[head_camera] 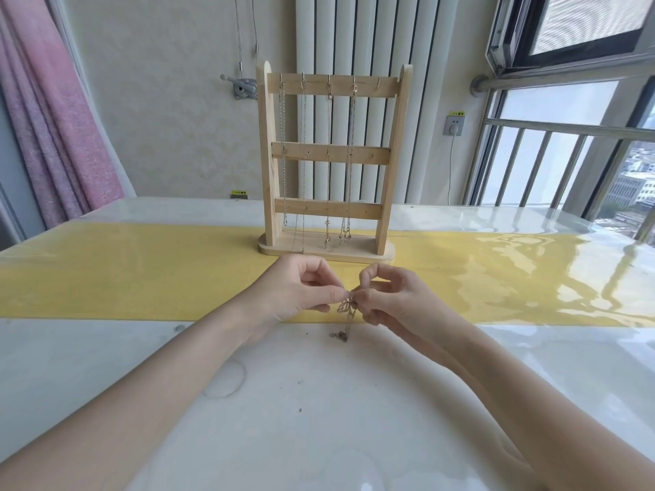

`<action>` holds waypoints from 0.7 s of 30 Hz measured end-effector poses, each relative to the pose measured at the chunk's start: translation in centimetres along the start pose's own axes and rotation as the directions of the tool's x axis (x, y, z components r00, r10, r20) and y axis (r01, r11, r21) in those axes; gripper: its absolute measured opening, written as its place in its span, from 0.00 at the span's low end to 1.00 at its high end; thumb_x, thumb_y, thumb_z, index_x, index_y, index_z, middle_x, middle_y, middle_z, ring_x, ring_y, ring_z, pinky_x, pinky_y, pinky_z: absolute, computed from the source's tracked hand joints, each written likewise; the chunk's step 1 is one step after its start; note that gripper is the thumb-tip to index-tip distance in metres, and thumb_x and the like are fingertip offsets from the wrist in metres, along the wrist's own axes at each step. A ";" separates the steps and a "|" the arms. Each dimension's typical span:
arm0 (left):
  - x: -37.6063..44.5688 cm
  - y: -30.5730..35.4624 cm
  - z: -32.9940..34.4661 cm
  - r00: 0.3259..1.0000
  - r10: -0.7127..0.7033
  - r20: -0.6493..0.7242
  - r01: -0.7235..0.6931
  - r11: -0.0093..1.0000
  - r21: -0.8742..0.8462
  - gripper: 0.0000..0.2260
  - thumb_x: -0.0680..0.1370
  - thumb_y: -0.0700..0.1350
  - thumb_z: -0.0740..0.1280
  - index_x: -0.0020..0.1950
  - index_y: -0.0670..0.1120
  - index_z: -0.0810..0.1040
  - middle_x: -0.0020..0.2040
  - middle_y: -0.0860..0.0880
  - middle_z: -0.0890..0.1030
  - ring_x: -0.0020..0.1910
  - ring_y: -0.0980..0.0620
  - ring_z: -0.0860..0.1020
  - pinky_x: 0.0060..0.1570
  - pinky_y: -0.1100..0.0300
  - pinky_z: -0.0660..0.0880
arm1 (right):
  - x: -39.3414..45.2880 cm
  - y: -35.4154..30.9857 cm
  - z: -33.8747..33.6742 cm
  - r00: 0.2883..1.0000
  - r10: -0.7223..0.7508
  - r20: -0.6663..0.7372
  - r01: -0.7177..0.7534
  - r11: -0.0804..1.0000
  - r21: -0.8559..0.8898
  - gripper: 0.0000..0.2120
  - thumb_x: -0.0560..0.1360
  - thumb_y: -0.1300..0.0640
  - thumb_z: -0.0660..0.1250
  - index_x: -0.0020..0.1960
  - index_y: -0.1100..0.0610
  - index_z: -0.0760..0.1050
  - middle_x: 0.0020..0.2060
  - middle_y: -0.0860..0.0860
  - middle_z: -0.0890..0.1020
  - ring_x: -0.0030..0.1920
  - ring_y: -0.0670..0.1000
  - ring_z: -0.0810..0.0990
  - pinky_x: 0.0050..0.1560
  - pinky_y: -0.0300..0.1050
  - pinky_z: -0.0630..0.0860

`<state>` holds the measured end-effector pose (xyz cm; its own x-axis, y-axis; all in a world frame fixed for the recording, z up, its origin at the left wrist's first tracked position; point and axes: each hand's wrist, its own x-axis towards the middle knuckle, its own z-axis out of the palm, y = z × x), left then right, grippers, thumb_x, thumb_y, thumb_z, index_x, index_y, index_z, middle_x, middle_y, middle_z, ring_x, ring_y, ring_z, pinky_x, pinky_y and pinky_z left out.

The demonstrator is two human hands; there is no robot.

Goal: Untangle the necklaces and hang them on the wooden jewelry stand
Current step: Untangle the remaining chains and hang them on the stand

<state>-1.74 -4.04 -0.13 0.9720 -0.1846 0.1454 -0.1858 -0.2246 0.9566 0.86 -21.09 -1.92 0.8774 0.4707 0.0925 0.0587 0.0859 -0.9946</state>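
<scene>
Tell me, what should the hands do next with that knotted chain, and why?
Probably pull the knot gently apart. Both the left hand and right hand pinch the tangled necklace, its tail touching the table. The wooden stand has a free hook at the top right.

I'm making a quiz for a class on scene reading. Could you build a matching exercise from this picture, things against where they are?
Things:
1. wooden stand
2. tangled necklace
3. wall socket
4. pink curtain

Places:
A. pinched between left hand and right hand
B. far left
C. on the yellow strip
D. right of the stand, on the wall

Pairs: 1-C, 2-A, 3-D, 4-B
</scene>
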 end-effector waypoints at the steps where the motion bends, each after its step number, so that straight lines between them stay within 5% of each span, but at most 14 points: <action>1: 0.1 -0.1 0.0 1.000 -0.012 0.002 0.012 1.000 -0.014 0.08 0.71 0.34 0.70 0.35 0.44 0.76 0.36 0.47 0.80 0.33 0.59 0.77 0.36 0.67 0.76 | 0.0 -0.1 -0.1 1.000 0.010 0.024 -0.011 0.999 0.034 0.10 0.72 0.73 0.64 0.41 0.59 0.68 0.27 0.53 0.71 0.30 0.49 0.69 0.32 0.39 0.66; 9: 0.1 -0.4 0.6 1.000 0.001 -0.008 0.000 0.998 0.056 0.07 0.74 0.35 0.67 0.38 0.43 0.73 0.43 0.43 0.82 0.40 0.52 0.80 0.42 0.63 0.79 | -0.1 -0.1 -0.4 0.996 0.042 0.073 -0.040 0.999 -0.031 0.13 0.71 0.73 0.67 0.47 0.58 0.70 0.32 0.55 0.78 0.33 0.51 0.72 0.33 0.39 0.67; 14: 0.1 -0.3 1.0 0.999 -0.030 -0.037 0.032 0.998 0.052 0.07 0.73 0.33 0.67 0.38 0.43 0.72 0.39 0.42 0.80 0.32 0.55 0.78 0.38 0.65 0.78 | 0.1 0.1 -0.1 1.000 -0.012 0.005 0.012 0.990 -0.138 0.12 0.72 0.73 0.64 0.46 0.58 0.68 0.34 0.55 0.77 0.34 0.50 0.70 0.32 0.38 0.67; 21: 0.0 -0.4 1.0 0.988 -0.145 0.050 0.148 0.986 -0.073 0.06 0.74 0.33 0.66 0.45 0.43 0.77 0.40 0.47 0.79 0.33 0.58 0.76 0.39 0.67 0.77 | 0.0 -0.2 -0.1 0.999 -0.034 -0.011 0.033 0.998 -0.045 0.09 0.74 0.72 0.61 0.46 0.58 0.68 0.34 0.55 0.72 0.33 0.50 0.68 0.34 0.39 0.68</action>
<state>-1.85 -4.85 -0.78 0.9801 -0.1981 -0.0077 -0.0285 -0.1794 0.9834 0.87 -21.25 -1.73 0.8802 0.4577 0.1255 0.1092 0.0621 -0.9921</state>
